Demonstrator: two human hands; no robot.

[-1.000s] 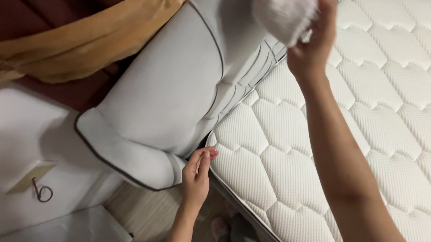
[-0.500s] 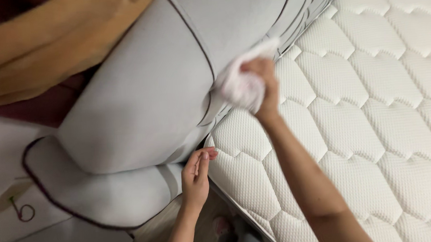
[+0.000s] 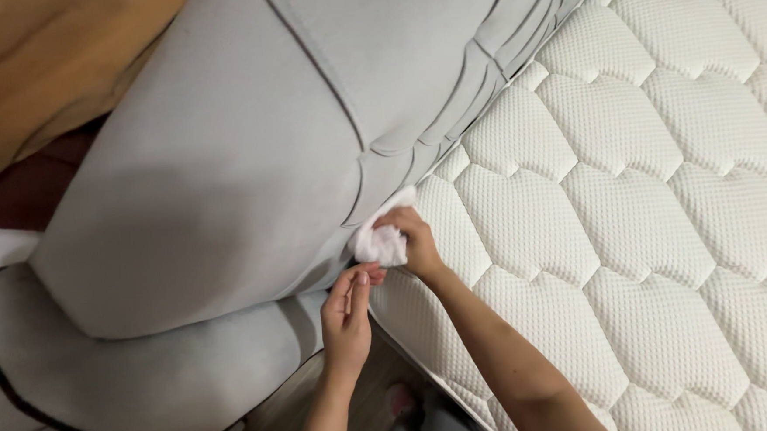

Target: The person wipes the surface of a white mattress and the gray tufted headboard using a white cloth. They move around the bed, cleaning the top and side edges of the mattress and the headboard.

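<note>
My R hand (image 3: 413, 240) grip closed on small white crumpled cloth (image 3: 380, 244), at grey padded headboard (image 3: 223, 163) / white quilted mattress (image 3: 628, 203) gap; L hand (image 3: 347, 318) open, fingertips at mattress corner

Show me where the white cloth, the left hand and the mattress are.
white cloth (image 3: 381, 244), head view, on its bunched middle.
left hand (image 3: 347, 318), head view, on the back of the hand.
mattress (image 3: 629, 220), head view, on a bare quilted panel.

White quilted mattress (image 3: 627, 194), grey headboard (image 3: 223, 163), white cloth (image 3: 380, 242).
</note>
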